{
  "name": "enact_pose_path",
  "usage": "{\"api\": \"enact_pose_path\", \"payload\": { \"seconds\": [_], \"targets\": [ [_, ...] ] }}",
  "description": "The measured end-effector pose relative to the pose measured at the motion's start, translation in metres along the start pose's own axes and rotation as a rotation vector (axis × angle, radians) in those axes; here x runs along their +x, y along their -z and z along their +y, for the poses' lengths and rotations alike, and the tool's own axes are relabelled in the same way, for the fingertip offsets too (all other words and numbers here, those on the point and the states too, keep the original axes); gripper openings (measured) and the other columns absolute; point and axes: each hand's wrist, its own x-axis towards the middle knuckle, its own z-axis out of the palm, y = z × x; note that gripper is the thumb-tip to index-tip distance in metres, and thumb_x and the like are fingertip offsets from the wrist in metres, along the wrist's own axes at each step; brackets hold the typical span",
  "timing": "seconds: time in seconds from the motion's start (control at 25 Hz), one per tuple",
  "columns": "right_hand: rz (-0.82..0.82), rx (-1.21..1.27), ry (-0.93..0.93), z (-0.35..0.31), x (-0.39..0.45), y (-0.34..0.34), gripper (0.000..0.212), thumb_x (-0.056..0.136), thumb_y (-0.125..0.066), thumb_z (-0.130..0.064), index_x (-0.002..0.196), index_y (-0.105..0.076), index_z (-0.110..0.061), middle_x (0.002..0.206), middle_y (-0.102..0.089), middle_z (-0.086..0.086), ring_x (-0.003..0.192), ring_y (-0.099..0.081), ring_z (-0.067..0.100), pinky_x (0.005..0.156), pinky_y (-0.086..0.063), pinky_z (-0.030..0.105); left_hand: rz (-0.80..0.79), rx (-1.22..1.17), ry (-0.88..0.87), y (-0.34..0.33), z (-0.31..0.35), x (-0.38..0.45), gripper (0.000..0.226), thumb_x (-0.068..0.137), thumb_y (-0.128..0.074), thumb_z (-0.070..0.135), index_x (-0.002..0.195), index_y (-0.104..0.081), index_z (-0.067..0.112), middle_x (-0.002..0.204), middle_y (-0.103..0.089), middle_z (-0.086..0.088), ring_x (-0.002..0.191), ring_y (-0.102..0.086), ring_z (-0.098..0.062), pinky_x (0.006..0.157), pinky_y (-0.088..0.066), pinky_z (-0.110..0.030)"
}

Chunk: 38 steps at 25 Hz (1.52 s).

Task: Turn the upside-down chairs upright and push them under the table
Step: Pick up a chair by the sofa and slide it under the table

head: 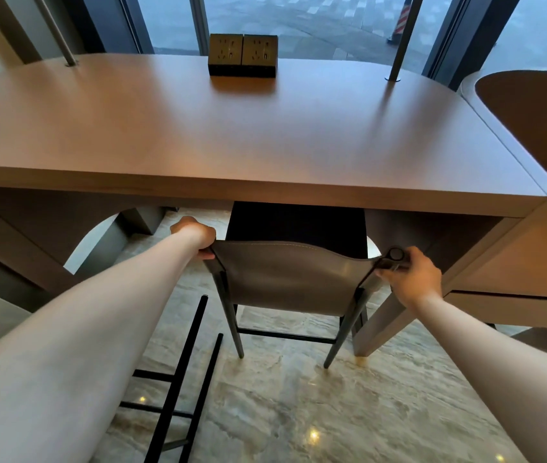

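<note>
Standing upright on the marble floor (299, 412), the grey chair (290, 282) has its dark seat already partly beneath the near edge of the wooden table (198, 135). The left hand (195, 233) curls its fingers round the left top corner of the chair's backrest, and the right hand (412, 275) clasps the right top corner, fingers wrapped over the rounded post end there.

Just right of the chair, a slanted table leg (382, 325) comes down to the floor close to the chair's right rear leg. Left of the chair, thin black bars (185, 372) of another frame lie low over the floor, near the chair's left rear leg and partly hidden by the left forearm. Beyond the chair, on the table's far side, sits a dark socket block (242, 55), with two metal poles (399, 45) rising through the tabletop to either side. A curved brown panel (539, 121) stands at the table's right end.

Under the table, left of the chair, an arched opening shows open floor.
</note>
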Motion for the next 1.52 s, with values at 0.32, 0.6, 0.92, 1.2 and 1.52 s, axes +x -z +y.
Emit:
{"api": "enact_pose_path", "payload": {
  "seconds": [0.32,0.6,0.92,1.2,1.52],
  "targets": [
    [-0.196,-0.002,-0.142,0.003,0.022,-0.013,0.036,0.072,-0.085,-0.008,0.102,-0.066,-0.016,0.096,-0.067,0.004,0.094,-0.058,0.021,0.080,-0.042,0.031,-0.315,-0.329,-0.049,0.032,-0.045,0.000,0.049,0.072,-0.077,0.048,0.109,-0.066,0.018,0.100,-0.073,-0.005,0.085,-0.071,-0.019,0.074,-0.057,-0.035],
    [-0.182,0.266,-0.235,0.013,0.034,-0.030,0.037,0.068,-0.066,0.025,0.079,-0.069,-0.010,0.090,-0.068,0.016,0.082,-0.064,0.026,0.076,-0.060,0.043,-0.312,-0.196,-0.249,-0.001,-0.057,0.027,0.044,0.075,-0.070,-0.012,0.103,-0.073,0.022,0.090,-0.070,-0.005,0.088,-0.063,-0.020,0.078,-0.053,-0.031],
    [-0.177,0.172,-0.246,0.012,0.036,-0.020,0.039,0.060,-0.067,0.023,0.073,-0.069,-0.014,0.094,-0.071,0.022,0.100,-0.067,0.040,0.085,-0.056,0.059,-0.195,-0.140,-0.268,-0.007,-0.058,0.026,0.037,0.067,-0.077,-0.008,0.091,-0.077,0.019,0.092,-0.075,-0.020,0.088,-0.069,-0.032,0.092,-0.056,-0.053],
    [-0.185,0.205,-0.296,0.016,0.038,-0.015,0.040,0.065,-0.068,0.026,0.078,-0.070,-0.012,0.101,-0.071,0.026,0.100,-0.068,0.037,0.086,-0.058,0.054,-0.199,-0.142,-0.249,-0.010,-0.058,0.013,0.041,0.068,-0.075,-0.008,0.088,-0.075,0.028,0.087,-0.075,-0.013,0.084,-0.067,-0.027,0.090,-0.058,-0.050],
    [-0.087,0.156,-0.534,0.005,0.024,-0.017,0.038,0.079,-0.076,0.001,0.115,-0.064,0.001,0.094,-0.064,0.014,0.100,-0.062,0.033,0.089,-0.055,0.042,-0.229,-0.169,0.052,-0.007,-0.045,-0.020,0.026,0.091,-0.070,0.011,0.114,-0.060,0.003,0.108,-0.062,-0.017,0.099,-0.065,-0.030,0.095,-0.055,-0.041]
  ]
}}
